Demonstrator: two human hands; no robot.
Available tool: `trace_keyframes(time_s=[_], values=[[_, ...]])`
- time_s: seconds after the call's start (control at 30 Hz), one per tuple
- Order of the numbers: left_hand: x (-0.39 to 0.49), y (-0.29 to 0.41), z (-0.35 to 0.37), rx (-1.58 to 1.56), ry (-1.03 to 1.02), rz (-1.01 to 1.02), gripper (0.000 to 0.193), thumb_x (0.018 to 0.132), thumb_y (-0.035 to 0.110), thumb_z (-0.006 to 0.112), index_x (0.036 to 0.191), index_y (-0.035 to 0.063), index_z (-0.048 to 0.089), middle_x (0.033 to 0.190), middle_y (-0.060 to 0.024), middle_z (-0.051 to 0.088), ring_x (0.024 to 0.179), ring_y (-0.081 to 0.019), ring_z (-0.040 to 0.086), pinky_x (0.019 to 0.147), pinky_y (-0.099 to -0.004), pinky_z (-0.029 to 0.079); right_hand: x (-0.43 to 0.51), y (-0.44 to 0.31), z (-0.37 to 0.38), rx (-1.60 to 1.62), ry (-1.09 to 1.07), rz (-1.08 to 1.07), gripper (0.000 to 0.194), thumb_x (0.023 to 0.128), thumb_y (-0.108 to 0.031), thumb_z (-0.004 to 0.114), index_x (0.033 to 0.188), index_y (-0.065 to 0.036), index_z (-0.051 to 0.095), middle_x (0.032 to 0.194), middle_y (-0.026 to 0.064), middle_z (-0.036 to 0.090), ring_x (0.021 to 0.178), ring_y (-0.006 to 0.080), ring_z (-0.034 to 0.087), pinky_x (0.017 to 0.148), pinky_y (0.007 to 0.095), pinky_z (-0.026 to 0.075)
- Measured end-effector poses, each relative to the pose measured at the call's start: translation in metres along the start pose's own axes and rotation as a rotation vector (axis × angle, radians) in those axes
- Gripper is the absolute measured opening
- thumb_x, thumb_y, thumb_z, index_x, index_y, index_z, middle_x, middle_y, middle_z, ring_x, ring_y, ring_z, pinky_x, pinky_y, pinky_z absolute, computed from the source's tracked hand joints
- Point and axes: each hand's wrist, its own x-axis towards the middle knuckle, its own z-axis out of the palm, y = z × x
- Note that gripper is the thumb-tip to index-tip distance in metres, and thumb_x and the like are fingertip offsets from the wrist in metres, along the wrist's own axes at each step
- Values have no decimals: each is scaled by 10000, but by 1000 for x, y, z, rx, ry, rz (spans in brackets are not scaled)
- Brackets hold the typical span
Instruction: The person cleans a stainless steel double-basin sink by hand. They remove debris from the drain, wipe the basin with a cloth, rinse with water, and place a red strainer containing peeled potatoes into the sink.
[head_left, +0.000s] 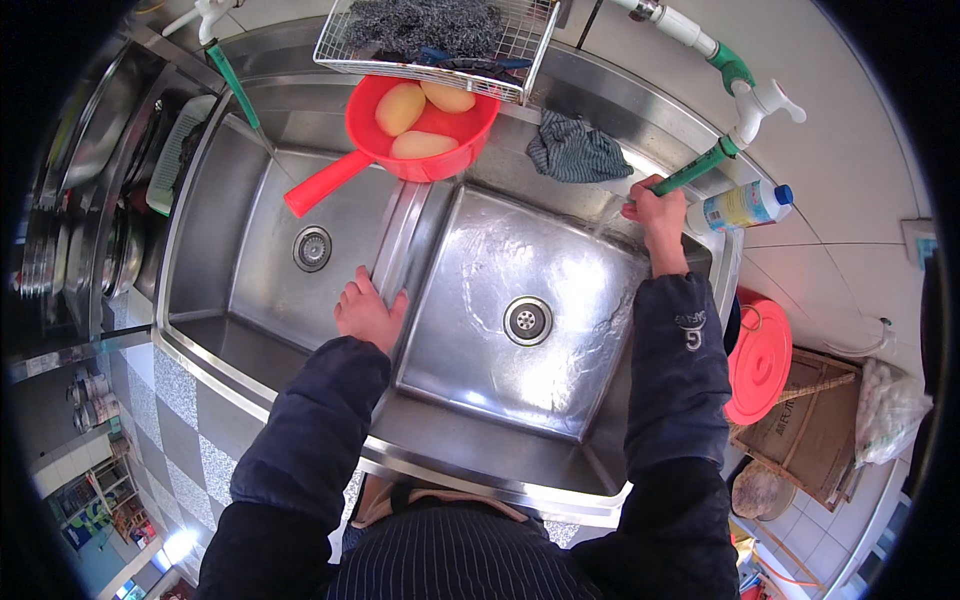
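Observation:
My right hand (658, 214) is closed around the lower end of a green hose (697, 167) fitted to a white tap (756, 112); water runs from it into the right basin of a stainless steel sink (480, 300). My left hand (370, 311) is over the divider side of the left basin (277, 277), fingers apart and holding nothing. Behind it a red plastic dipper (328, 182) with several peeled potatoes (400, 109) rests at the back of the sink. A striped dark cloth (577, 150) lies on the back ledge, left of my right hand.
A wire basket (534, 52) with steel scourers overhangs the back edge. Another hose (232, 86) hangs over the left basin. A blue-capped bottle (739, 206) leans at the right corner, near a red lid (761, 360). Metal shelving (97, 330) with pans stands left.

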Motion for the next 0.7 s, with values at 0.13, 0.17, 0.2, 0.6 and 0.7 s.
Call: trace_keyframes(time_s=[0.13,0.17,0.2,0.6,0.7], values=[[1,-2,-1,-26,-8,4,741,768,458,620,1292,0,363,1058,-187,556,984,-349,555,848,-466,431,-10,-3,27,421,-82,47,39,758,14,540,733,37,558,704,124,564,564,241,620,531,344,572],[1,-2,-1,-39,-5,8,743,770,457,618,1295,-2,360,1062,-190,556,987,-352,554,850,-468,430,-12,-6,33,499,-97,75,36,760,20,547,736,44,559,711,132,566,563,240,617,534,342,572],[1,-3,-1,-49,-5,16,745,771,457,617,1296,-4,359,1064,-194,555,991,-354,552,850,-470,430,-14,-9,37,526,-115,73,26,771,31,526,752,47,532,745,148,555,607,273,629,559,363,586],[1,-9,3,-282,6,6,600,910,420,464,1318,-11,374,1088,-220,539,1005,-390,530,843,-469,441,-45,-38,40,700,-447,247,49,754,-14,539,733,5,499,797,140,542,633,338,645,576,428,590],[1,-11,4,-323,-7,-7,579,922,411,443,1322,-2,374,1098,-226,534,1011,-392,527,848,-472,439,-54,-39,22,592,-592,319,56,755,-49,548,745,-8,512,769,126,550,621,335,648,564,413,584]])
